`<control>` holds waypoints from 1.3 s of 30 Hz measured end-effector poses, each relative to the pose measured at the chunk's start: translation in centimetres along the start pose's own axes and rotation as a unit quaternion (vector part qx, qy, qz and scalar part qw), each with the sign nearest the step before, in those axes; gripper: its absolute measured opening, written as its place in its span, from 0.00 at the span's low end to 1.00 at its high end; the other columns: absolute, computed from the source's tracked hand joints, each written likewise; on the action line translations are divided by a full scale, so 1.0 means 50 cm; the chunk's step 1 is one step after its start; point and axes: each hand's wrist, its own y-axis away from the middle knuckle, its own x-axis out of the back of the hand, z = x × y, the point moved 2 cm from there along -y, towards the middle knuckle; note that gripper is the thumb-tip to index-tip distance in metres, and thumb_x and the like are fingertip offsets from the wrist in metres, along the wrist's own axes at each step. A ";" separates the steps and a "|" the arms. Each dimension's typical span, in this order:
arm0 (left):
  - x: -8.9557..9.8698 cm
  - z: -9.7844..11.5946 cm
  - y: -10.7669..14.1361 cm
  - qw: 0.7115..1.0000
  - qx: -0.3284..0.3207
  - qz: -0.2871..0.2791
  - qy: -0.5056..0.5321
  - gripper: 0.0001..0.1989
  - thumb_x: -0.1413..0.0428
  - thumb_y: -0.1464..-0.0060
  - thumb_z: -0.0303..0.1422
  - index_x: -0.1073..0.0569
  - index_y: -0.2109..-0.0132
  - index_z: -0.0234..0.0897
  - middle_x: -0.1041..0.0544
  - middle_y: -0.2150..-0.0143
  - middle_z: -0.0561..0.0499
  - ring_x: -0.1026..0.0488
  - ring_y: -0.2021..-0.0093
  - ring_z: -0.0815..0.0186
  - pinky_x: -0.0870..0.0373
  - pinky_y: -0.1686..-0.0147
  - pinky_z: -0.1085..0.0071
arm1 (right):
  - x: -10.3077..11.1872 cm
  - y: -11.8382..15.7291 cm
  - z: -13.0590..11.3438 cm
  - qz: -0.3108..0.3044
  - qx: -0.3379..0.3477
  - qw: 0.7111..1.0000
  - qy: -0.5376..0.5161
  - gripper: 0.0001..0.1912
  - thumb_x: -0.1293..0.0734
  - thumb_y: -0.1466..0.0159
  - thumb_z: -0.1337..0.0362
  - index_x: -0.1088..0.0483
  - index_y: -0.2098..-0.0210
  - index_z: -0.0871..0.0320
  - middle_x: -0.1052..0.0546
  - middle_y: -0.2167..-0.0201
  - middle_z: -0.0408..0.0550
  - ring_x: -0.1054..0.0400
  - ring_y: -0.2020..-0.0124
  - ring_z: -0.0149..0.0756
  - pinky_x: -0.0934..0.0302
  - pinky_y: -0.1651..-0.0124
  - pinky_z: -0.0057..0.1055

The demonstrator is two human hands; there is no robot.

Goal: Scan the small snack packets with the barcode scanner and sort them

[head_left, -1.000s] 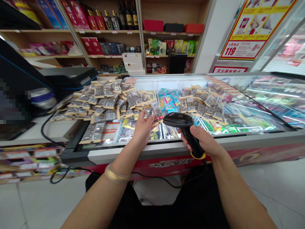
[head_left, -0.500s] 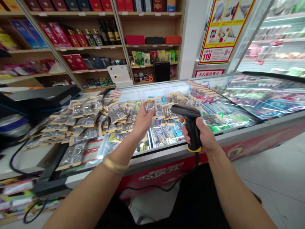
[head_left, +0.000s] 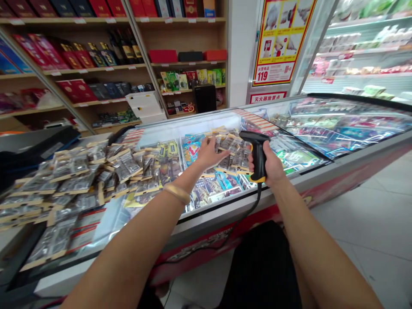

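Observation:
My right hand [head_left: 273,165] is wrapped round the grip of a black and yellow barcode scanner [head_left: 258,156], its head pointing left and its cable hanging down. My left hand [head_left: 209,154], with a gold bangle [head_left: 177,193] on the wrist, reaches over a small pile of clear packets with tan card edges [head_left: 236,152]. Its thumb is stretched out to the right, apart from the fingers, and the fingertips are partly hidden behind the hand. These packets lie on the glass top of a chest freezer [head_left: 222,210], left of the scanner.
A larger heap of similar packets [head_left: 74,167] covers the freezer's left end. Bagged goods show through the glass. The scanner cable [head_left: 238,223] runs down across the red freezer front. Behind stand shelves [head_left: 180,19] of boxes and bottles, and a fire-safety poster [head_left: 278,43].
My left hand was pinching a packet beside the scanner; now its fingers are spread over the right pile. The view has swung right, and the scanner stays in my right hand.

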 end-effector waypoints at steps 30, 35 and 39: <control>0.186 -0.082 0.252 0.961 -0.162 0.198 -0.109 0.23 0.48 0.35 0.44 0.31 0.39 0.37 0.26 0.39 0.37 0.31 0.36 0.55 0.35 0.35 0.53 | -0.137 0.045 0.006 -0.070 -0.013 0.996 -0.046 0.32 0.33 0.41 0.33 0.25 0.63 0.58 0.32 0.80 0.41 0.40 0.83 0.28 0.43 0.83 0.25; 0.311 -0.167 0.406 0.931 -0.081 0.322 -0.151 0.17 0.47 0.35 0.41 0.27 0.45 0.39 0.23 0.45 0.42 0.27 0.42 0.58 0.30 0.40 0.57 | -0.263 0.114 0.081 -0.147 -0.071 0.986 -0.045 0.32 0.29 0.45 0.34 0.26 0.61 0.58 0.31 0.80 0.39 0.40 0.84 0.26 0.43 0.83 0.24; 0.410 -0.239 0.504 0.898 0.038 0.402 -0.173 0.17 0.47 0.38 0.40 0.26 0.47 0.37 0.23 0.50 0.43 0.24 0.49 0.59 0.28 0.45 0.60 | -0.361 0.169 0.153 -0.207 -0.138 0.967 -0.055 0.36 0.26 0.51 0.33 0.27 0.61 0.59 0.31 0.79 0.38 0.40 0.84 0.25 0.43 0.84 0.23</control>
